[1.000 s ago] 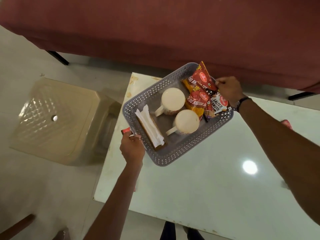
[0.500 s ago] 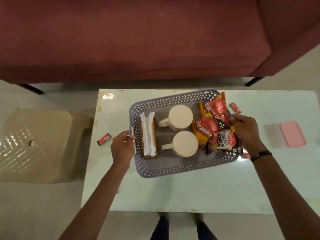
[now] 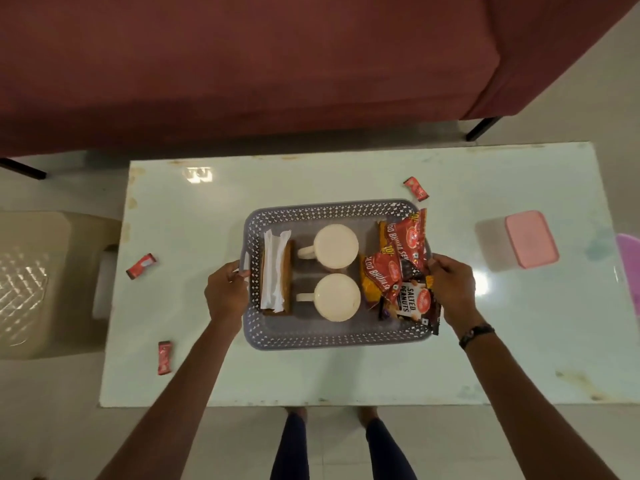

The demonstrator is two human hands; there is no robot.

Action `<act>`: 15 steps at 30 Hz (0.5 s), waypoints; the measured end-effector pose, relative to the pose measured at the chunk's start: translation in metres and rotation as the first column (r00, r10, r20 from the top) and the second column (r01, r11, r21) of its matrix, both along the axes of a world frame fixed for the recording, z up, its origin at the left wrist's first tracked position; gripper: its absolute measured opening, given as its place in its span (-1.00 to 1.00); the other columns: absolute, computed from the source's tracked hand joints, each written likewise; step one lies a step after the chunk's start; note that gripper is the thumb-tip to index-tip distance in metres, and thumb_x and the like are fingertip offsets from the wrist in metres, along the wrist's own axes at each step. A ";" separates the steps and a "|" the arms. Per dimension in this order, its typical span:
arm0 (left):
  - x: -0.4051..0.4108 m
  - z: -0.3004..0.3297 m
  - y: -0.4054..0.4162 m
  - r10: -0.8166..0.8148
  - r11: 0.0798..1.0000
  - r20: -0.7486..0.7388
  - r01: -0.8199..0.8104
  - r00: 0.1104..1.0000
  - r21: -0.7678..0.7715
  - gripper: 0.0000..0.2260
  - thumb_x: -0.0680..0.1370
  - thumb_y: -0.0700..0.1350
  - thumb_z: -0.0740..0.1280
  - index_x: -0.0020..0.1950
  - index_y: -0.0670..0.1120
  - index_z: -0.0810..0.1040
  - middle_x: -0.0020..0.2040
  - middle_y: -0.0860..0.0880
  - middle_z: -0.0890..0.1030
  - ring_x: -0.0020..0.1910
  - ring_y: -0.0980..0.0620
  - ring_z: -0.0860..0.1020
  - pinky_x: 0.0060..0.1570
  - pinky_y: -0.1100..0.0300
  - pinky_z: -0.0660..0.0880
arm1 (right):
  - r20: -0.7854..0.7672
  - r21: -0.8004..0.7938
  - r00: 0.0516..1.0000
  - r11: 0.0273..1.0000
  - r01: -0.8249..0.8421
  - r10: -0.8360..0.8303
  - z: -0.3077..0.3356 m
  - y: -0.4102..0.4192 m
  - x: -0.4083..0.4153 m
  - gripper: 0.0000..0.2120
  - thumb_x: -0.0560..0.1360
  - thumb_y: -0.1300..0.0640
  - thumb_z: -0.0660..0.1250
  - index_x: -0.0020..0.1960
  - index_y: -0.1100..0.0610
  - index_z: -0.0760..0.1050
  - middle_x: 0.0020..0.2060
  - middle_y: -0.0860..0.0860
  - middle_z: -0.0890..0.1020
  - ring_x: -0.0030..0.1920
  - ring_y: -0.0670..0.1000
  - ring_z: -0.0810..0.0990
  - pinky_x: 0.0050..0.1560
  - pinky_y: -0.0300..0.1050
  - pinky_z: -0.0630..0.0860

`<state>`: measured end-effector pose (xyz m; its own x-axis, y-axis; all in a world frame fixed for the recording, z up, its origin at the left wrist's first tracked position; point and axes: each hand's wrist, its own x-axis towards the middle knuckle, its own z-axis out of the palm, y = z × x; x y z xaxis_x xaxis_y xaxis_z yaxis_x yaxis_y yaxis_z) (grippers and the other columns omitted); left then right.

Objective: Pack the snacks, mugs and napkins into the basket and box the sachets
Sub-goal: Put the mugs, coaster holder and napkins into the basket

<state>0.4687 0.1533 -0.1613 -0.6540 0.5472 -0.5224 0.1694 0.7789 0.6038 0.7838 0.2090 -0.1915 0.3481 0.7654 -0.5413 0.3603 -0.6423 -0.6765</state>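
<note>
From the head view I see my left hand with its grip curled round the left handle of the basket, and my right hand gripping its right rim beside the snack packets. The basket sits mid-surface, holding two mugs, napkins. Three sachets lie loose outside; the pink-lidded box stands right.
</note>
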 end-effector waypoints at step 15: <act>-0.010 -0.019 0.009 0.065 0.998 -0.019 -0.065 0.998 -0.006 -0.73 0.52 -0.30 0.22 0.15 -0.17 0.61 0.05 -0.19 0.66 -0.07 -0.14 0.61 0.02 -0.03 0.57 | -0.076 -0.013 0.989 0.992 -0.128 0.127 -0.007 0.003 0.014 -0.79 0.57 0.15 0.24 0.10 0.13 0.62 -0.08 0.14 0.71 -0.06 0.15 0.68 0.05 0.07 0.61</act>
